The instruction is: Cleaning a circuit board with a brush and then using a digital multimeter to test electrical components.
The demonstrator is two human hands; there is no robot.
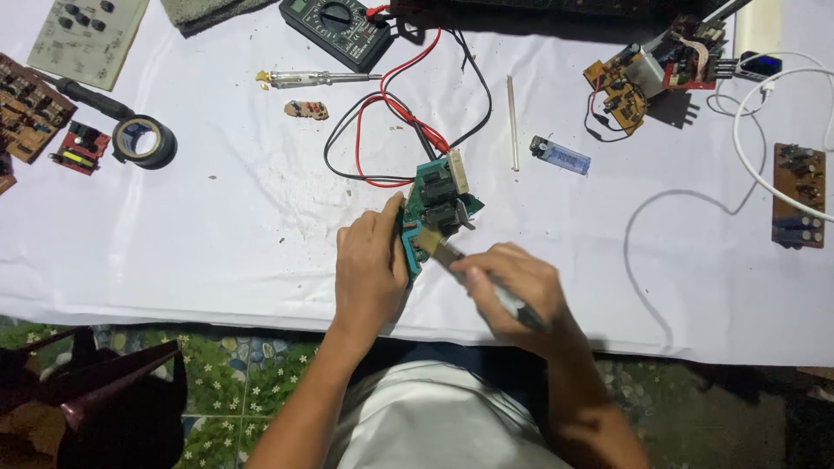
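My left hand grips the near left edge of a green circuit board that stands tilted on the white cloth. The board carries dark blocky parts and a cream block at its far end. My right hand is closed around a slim tool with a grey handle, whose tip touches a part at the board's near end. Red and black leads loop behind the board toward a dark multimeter.
A screwdriver, a small brown part, a white stick and a blue lighter lie beyond. Black tape roll and boards sit left. More boards and a white cable sit right.
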